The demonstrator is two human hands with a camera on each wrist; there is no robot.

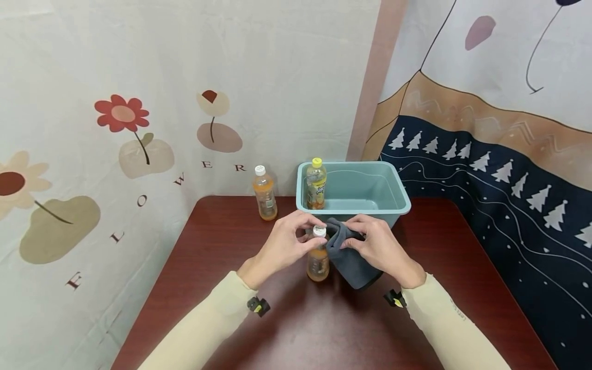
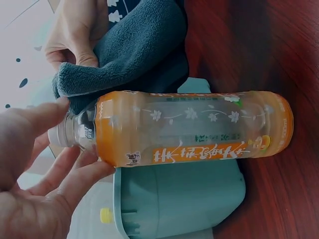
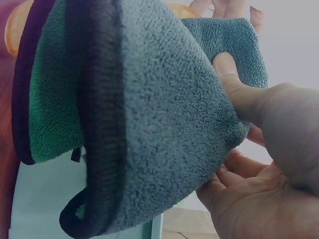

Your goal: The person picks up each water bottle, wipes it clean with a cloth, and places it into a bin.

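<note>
- The left hand (image 1: 284, 239) is curling its thumb and fingers round the neck of the bottle (image 1: 318, 267), which is standing on the table (image 1: 222, 252).
- The right hand (image 1: 380, 244) is pinching the cloth (image 1: 353, 266) at the bottle's 3 o'clock, its folded edge seemingly touching the neck.
- Working the cloth well is probably calling for a steady neck hold and snug, even pressure.
- The tub (image 1: 370, 180) is sitting near, at 1 o'clock, so wide sweeps are risking a knock.
</note>
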